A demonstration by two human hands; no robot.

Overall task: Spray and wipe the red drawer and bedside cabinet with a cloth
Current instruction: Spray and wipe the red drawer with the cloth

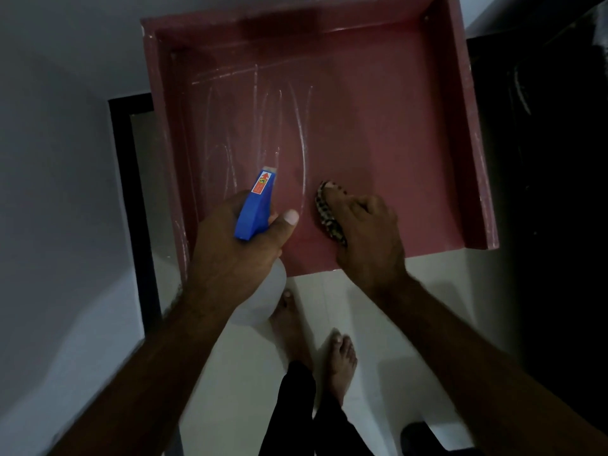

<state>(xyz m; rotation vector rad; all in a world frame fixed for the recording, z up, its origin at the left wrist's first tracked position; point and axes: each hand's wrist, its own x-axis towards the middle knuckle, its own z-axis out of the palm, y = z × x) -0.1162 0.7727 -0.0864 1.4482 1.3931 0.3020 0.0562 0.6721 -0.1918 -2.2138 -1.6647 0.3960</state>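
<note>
Head view: the red drawer [473, 126] lies open side up below me, over a pale tiled floor [378, 324], its near edge just ahead of my bare feet [342, 360]. I cannot tell what supports it, and I cannot pick out the bedside cabinet in this dim view. My left hand [227, 248] grasps the spray bottle [255, 205] at the neck, fingers wrapped round it under the blue head and nozzle aimed at the drawer floor. My right hand [365, 235] clasps the patterned cloth [324, 209] and presses it flat against the drawer floor near the front edge. White streaks [301, 136] run in long loops over the left half of the floor. I judge them to be residue not yet cleared, so the step in hand is wiping the inside of the drawer. To do it well, I should keep the cloth flat under the fingers and work in straight overlapping strokes from the back wall toward the front. Each pass should cover the streaked left half, then the corners and side walls. I should hold the bottle clear of the cloth's path and spray only where the surface looks dry. Pressing too hard near the front edge could tip or shift the drawer.
</note>
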